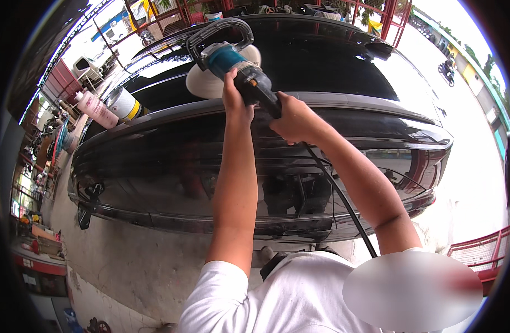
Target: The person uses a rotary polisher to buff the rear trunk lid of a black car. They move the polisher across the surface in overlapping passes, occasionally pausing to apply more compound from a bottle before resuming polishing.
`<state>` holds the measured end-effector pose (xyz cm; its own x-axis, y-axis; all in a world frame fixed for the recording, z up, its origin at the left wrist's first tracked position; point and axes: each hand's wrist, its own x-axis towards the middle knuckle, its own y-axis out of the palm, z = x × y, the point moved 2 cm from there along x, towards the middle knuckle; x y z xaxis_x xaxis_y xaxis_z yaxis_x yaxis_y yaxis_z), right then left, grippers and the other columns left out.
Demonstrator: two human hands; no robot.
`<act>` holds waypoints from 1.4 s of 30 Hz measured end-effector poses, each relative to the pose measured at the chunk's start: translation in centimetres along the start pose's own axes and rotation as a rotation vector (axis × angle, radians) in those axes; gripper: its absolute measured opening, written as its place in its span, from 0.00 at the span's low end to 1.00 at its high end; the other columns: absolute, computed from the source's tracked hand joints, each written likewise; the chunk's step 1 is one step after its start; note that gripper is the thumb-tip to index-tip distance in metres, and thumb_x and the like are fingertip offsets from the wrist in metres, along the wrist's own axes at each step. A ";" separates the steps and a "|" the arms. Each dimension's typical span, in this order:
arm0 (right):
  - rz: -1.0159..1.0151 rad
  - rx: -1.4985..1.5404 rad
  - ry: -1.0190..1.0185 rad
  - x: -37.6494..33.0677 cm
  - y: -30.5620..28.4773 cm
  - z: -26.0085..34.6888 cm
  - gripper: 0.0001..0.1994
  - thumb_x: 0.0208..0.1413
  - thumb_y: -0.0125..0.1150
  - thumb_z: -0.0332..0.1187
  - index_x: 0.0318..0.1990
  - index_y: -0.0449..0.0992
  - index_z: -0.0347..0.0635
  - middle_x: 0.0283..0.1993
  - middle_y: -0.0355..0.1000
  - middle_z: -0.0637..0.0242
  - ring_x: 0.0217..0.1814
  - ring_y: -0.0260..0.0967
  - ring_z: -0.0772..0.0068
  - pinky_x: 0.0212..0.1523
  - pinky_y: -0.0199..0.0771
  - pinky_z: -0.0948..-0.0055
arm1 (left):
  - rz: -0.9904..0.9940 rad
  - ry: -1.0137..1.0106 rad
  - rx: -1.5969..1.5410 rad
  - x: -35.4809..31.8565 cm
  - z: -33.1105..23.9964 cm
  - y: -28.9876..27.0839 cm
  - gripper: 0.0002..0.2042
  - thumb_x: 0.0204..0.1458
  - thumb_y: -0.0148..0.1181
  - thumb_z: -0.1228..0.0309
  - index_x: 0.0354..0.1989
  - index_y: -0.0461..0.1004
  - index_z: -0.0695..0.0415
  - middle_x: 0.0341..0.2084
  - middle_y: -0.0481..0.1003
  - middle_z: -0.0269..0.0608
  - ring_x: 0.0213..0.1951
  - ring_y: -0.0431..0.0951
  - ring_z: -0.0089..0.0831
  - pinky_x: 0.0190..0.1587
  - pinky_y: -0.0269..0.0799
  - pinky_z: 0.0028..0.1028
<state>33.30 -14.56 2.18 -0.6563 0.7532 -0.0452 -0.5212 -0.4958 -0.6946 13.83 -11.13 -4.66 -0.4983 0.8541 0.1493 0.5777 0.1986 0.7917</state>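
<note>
Both my hands are wrapped round a teal and black car polisher (232,64), held out over the roof of a black car (321,66). Near its head, my left hand (236,100) grips the body from below. My right hand (296,117) closes round the black rear handle, and a black cord (338,191) runs from there down past my right forearm. The white round pad (205,83) lies at or just above the roof; I cannot tell whether it touches. A black loop handle (219,30) arches over the pad.
On the car's roof edge, left of the polisher, stand a pinkish bottle (96,109) and a white can with a yellow band (125,104). A side mirror (84,215) juts out at lower left. Cluttered shelves (41,166) line the left; a red metal railing (480,250) stands at right.
</note>
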 end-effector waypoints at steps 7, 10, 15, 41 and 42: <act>-0.015 0.003 0.035 -5.1 -9.8 -8.5 0.34 0.52 0.60 0.28 0.69 0.64 0.31 0.32 0.81 0.48 0.25 0.82 0.57 0.32 0.85 0.61 | 0.140 -0.178 0.057 0.2 9.2 9.2 0.28 0.67 0.53 0.43 0.52 0.76 0.60 0.40 0.83 0.45 0.41 0.86 0.38 0.50 0.83 0.40; -0.071 0.001 0.078 -7.2 -14.2 -13.2 0.28 0.52 0.59 0.26 0.64 0.68 0.33 0.34 0.80 0.47 0.25 0.82 0.57 0.30 0.84 0.61 | 0.130 -0.226 0.015 0.3 15.1 13.6 0.24 0.66 0.56 0.47 0.49 0.77 0.60 0.39 0.83 0.45 0.41 0.86 0.38 0.49 0.83 0.39; -0.159 0.001 0.228 -11.8 -21.0 -19.6 0.24 0.53 0.61 0.26 0.59 0.69 0.32 0.32 0.79 0.50 0.24 0.81 0.57 0.27 0.83 0.60 | 0.205 -0.362 -0.081 -0.8 25.4 21.6 0.25 0.63 0.60 0.54 0.55 0.72 0.66 0.40 0.84 0.53 0.38 0.87 0.41 0.46 0.85 0.39; -0.082 -0.161 0.156 -5.5 -17.3 -12.4 0.21 0.63 0.61 0.25 0.61 0.64 0.33 0.25 0.69 0.66 0.19 0.70 0.75 0.18 0.73 0.70 | -0.290 0.047 -0.163 3.4 21.3 16.0 0.24 0.51 0.75 0.64 0.49 0.73 0.70 0.37 0.78 0.45 0.31 0.83 0.32 0.34 0.83 0.34; -0.043 -0.160 0.151 -4.1 -15.9 -10.6 0.21 0.62 0.61 0.25 0.61 0.64 0.33 0.25 0.69 0.66 0.19 0.70 0.75 0.18 0.74 0.70 | -0.262 0.090 -0.179 3.8 18.7 14.1 0.25 0.51 0.75 0.64 0.49 0.73 0.70 0.37 0.78 0.45 0.31 0.83 0.32 0.34 0.84 0.35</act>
<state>50.12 -5.17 5.81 -0.5398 0.8343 -0.1120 -0.4457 -0.3962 -0.8027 32.17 3.95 -3.96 -0.6748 0.7375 -0.0278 0.3034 0.3115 0.9005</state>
